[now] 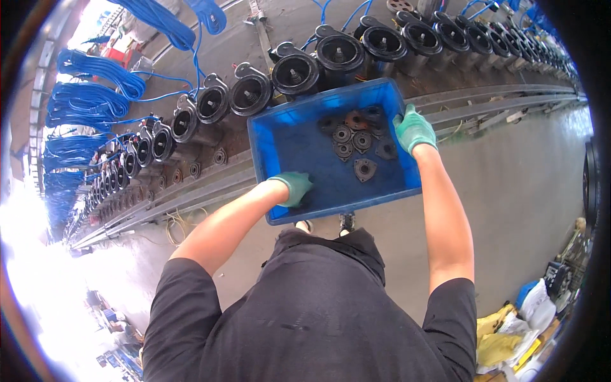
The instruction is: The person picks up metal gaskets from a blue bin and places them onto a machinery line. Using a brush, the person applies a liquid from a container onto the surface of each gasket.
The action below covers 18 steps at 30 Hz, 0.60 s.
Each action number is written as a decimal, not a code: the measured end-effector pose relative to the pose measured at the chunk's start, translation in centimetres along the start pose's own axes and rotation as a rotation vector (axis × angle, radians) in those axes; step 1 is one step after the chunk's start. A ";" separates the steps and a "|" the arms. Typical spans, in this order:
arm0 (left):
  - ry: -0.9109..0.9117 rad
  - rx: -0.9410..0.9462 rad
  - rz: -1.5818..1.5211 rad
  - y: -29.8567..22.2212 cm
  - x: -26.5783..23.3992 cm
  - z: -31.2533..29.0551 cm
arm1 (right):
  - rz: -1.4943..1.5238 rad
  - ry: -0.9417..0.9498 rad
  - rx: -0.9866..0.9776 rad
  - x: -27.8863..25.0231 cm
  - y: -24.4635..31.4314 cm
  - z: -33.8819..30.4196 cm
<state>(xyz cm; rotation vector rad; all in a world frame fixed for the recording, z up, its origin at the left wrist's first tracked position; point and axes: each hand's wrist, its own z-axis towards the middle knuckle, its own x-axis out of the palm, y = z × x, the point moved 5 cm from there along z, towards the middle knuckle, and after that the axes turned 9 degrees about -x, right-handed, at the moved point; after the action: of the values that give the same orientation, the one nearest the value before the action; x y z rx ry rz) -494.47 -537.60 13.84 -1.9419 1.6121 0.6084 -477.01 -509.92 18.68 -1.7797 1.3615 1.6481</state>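
Observation:
A blue plastic crate [347,209] is held in front of my body, tilted slightly. My right hand [415,128], in a green glove, is closed around its right rim near the far corner. My left hand [294,188], gloved in green too, reaches over the left wall inside the crate at its near left corner; its fingers point down and are partly hidden, so their grip does not show. Several dark metal flange plates [365,169] with central holes lie toward the crate's right side, some overlapping, one reddish brown [355,120].
Beyond the crate curves a long row of black round motor housings [294,74] with upright shafts. Blue cable coils [89,107] lie at left. Metal rails [496,105] run along the row's near side. Yellow and white bags [499,347] sit at lower right.

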 end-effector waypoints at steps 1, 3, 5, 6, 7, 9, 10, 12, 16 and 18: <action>0.027 -0.010 -0.064 0.2 -0.2 -0.4 | 0.009 -0.001 -0.003 -0.1 0.0 -0.1; 0.044 -0.052 -0.056 0.4 -1.2 -1.6 | 0.025 -0.006 -0.003 -0.1 0.1 -0.2; 0.002 -0.137 -0.051 0.0 -3.5 -2.8 | 0.019 0.017 0.003 -0.2 -0.1 -0.1; -0.020 -0.181 -0.054 0.0 -4.0 -3.2 | 0.013 0.030 0.002 -0.2 0.0 -0.1; -0.116 -0.206 -0.032 0.4 -3.6 -3.0 | 0.017 0.024 -0.001 -0.3 0.0 -0.2; -0.108 -0.170 0.041 0.9 -1.5 -1.7 | 0.025 0.010 -0.008 -0.3 0.1 -0.2; -0.105 -0.152 0.077 1.1 -0.9 -1.3 | 0.026 0.007 -0.007 -0.3 0.1 -0.3; -0.017 -0.174 0.078 1.3 -0.5 -0.6 | 0.025 0.002 0.002 -0.1 -0.2 -0.4; -0.220 -0.126 0.169 0.8 -3.0 -0.4 | 0.017 0.015 0.011 0.0 -0.2 -0.3; -0.189 -0.098 0.259 0.5 -3.1 0.1 | 0.017 0.037 0.018 -0.3 0.1 -0.3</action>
<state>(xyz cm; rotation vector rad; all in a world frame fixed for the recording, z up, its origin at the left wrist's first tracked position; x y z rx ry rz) -495.58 -535.33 15.74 -1.6955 1.7516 0.9610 -476.87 -510.05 19.00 -1.8023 1.4073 1.6143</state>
